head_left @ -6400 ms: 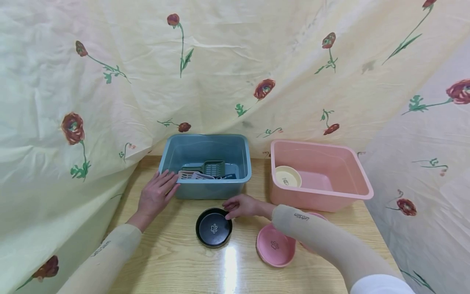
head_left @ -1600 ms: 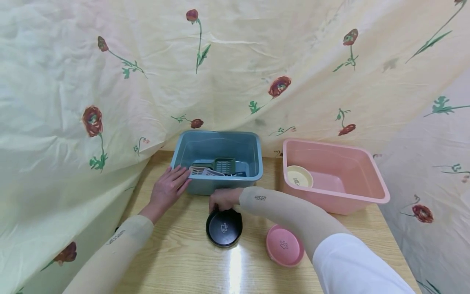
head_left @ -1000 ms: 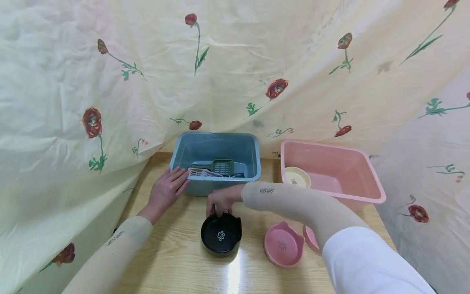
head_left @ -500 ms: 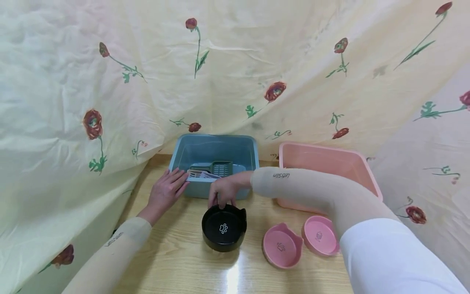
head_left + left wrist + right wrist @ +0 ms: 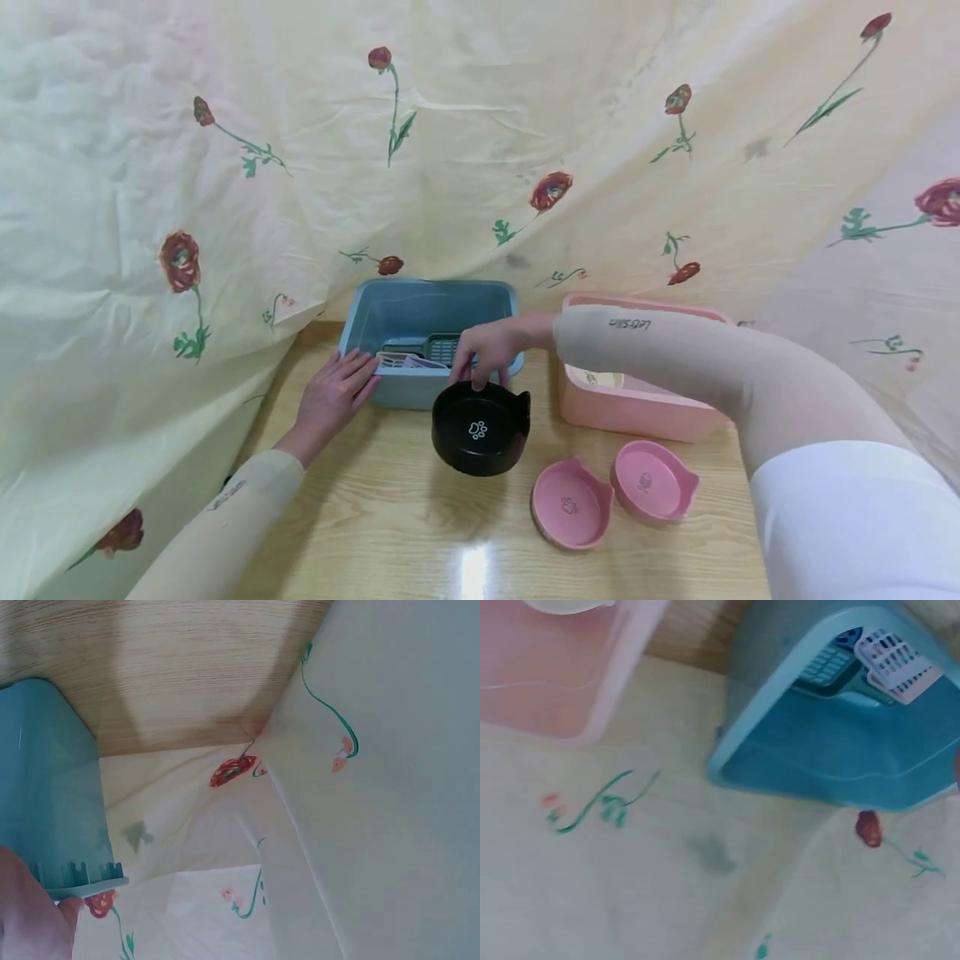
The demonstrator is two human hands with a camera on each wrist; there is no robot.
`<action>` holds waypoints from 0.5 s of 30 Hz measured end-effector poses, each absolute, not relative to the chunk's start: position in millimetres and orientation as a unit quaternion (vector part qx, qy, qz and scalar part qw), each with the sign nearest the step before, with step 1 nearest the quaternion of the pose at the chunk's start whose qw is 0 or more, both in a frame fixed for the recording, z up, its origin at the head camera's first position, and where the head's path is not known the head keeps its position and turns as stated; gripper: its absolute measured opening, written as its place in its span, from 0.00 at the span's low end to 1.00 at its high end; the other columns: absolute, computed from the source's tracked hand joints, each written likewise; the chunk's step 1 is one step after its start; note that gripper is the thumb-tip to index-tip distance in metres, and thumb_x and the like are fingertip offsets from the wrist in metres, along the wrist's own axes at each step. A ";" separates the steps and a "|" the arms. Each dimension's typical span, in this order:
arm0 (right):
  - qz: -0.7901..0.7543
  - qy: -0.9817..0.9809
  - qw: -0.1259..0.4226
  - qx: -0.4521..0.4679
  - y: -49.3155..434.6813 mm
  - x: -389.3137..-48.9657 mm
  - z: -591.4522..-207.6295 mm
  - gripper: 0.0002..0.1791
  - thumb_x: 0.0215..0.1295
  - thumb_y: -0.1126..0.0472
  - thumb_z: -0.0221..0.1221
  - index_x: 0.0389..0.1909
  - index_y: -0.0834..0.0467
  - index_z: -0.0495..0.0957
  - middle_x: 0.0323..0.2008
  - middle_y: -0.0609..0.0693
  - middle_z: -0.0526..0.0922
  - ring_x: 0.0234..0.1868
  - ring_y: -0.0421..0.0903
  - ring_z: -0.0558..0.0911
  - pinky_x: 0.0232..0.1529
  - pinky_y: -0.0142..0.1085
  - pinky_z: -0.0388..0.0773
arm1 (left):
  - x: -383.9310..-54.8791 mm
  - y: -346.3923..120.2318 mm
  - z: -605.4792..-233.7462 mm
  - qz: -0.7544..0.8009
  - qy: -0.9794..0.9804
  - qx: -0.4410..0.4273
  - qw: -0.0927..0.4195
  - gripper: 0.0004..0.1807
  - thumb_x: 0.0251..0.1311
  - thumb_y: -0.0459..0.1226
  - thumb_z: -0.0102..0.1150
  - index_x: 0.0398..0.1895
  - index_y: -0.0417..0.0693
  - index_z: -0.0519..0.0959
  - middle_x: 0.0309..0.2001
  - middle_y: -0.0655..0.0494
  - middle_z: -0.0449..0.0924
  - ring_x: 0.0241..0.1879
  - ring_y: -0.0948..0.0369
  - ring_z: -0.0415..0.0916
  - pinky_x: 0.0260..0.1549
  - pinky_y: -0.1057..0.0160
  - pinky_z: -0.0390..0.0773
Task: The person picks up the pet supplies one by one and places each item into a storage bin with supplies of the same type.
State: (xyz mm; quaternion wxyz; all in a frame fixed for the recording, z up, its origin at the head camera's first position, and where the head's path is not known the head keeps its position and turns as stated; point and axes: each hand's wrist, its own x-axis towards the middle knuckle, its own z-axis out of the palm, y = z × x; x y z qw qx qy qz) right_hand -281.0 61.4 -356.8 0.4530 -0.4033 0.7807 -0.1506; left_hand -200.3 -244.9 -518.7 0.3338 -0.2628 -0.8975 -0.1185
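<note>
My right hand [image 5: 487, 350] pinches the far rim of a black pet bowl [image 5: 480, 437] with a white paw print inside, thumb over the rim. Clear of the wooden table, the bowl casts a shadow below and tilts toward me. My left hand [image 5: 333, 396] rests on the near left rim of the blue bin [image 5: 420, 392], fingers laid over its edge. Inside that bin lie a dark green slotted litter scoop [image 5: 442, 348] and pale slotted scoops [image 5: 896, 656]. Two pink pet bowls with ear-shaped points stand on the table, one with a paw print [image 5: 572, 508], the other pink bowl [image 5: 652, 483] to its right.
A pink bin [image 5: 637, 417] stands right of the blue one, partly hidden by my right arm. A cream bowl [image 5: 603, 377] shows at its left end. The table [image 5: 360, 525] ends against a flowered cloth [image 5: 450, 167] behind and at the sides.
My right hand has taken hold of the black bowl and lifted it off the table, moving it up and right. My left hand stays on the blue bin's rim.
</note>
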 end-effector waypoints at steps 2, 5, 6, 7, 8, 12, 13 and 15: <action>-0.160 0.786 0.451 -0.392 72.3 -282.1 -350.1 0.24 0.69 0.75 0.62 0.59 0.51 0.89 0.47 0.46 0.91 0.46 0.45 0.91 0.38 0.48 0.92 | -199.4 -243.4 -517.6 -0.118 -0.899 -0.260 0.332 0.27 0.56 0.37 0.81 0.60 0.41 0.87 0.55 0.39 0.88 0.58 0.40 0.86 0.62 0.35 0.79; -0.174 0.791 0.448 -0.378 91.7 -285.3 -341.8 0.23 0.69 0.75 0.61 0.59 0.53 0.88 0.47 0.48 0.91 0.46 0.47 0.91 0.38 0.47 0.92 | -199.0 -242.0 -516.9 -0.117 -0.898 -0.261 0.334 0.28 0.55 0.37 0.82 0.60 0.41 0.87 0.55 0.39 0.88 0.58 0.40 0.86 0.62 0.34 0.79; -0.177 0.793 0.449 -0.371 98.7 -286.3 -338.5 0.23 0.70 0.75 0.61 0.60 0.53 0.88 0.48 0.49 0.91 0.47 0.47 0.91 0.38 0.47 0.92 | -199.0 -241.8 -516.8 -0.118 -0.897 -0.263 0.336 0.27 0.56 0.37 0.81 0.60 0.41 0.87 0.55 0.39 0.88 0.58 0.40 0.86 0.62 0.34 0.79; -0.180 0.794 0.450 -0.367 105.9 -287.1 -335.1 0.23 0.70 0.75 0.60 0.61 0.54 0.87 0.49 0.49 0.90 0.47 0.47 0.91 0.39 0.48 0.92 | -199.0 -241.7 -516.8 -0.118 -0.896 -0.265 0.337 0.26 0.57 0.38 0.80 0.60 0.41 0.87 0.54 0.39 0.88 0.58 0.40 0.85 0.62 0.34 0.79; -0.183 0.795 0.452 -0.360 113.3 -288.3 -332.3 0.23 0.71 0.75 0.60 0.62 0.54 0.87 0.51 0.50 0.90 0.48 0.48 0.91 0.39 0.48 0.92 | -199.0 -241.7 -517.1 -0.120 -0.894 -0.267 0.338 0.26 0.58 0.38 0.80 0.60 0.40 0.87 0.54 0.38 0.88 0.58 0.39 0.85 0.62 0.34 0.79; -0.184 0.804 0.452 -0.339 140.6 -292.6 -319.1 0.25 0.72 0.75 0.58 0.64 0.54 0.85 0.54 0.52 0.89 0.48 0.51 0.91 0.41 0.49 0.92 | -197.9 -242.4 -517.4 -0.122 -0.895 -0.268 0.336 0.23 0.78 0.49 0.61 0.61 0.41 0.86 0.55 0.38 0.88 0.59 0.39 0.85 0.63 0.33 0.78; -0.183 0.808 0.448 -0.336 146.9 -293.7 -316.0 0.25 0.72 0.75 0.57 0.64 0.54 0.85 0.54 0.53 0.89 0.48 0.52 0.91 0.41 0.49 0.92 | -197.4 -242.4 -517.1 -0.122 -0.896 -0.267 0.334 0.26 0.81 0.52 0.54 0.61 0.41 0.86 0.55 0.38 0.88 0.59 0.39 0.85 0.63 0.33 0.78; -0.178 0.817 0.437 -0.332 158.6 -296.3 -309.6 0.24 0.72 0.75 0.57 0.64 0.54 0.85 0.54 0.54 0.89 0.48 0.53 0.91 0.39 0.49 0.92 | -196.2 -242.4 -516.7 -0.123 -0.898 -0.264 0.330 0.35 0.83 0.58 0.38 0.62 0.42 0.86 0.55 0.38 0.88 0.59 0.39 0.84 0.63 0.33 0.78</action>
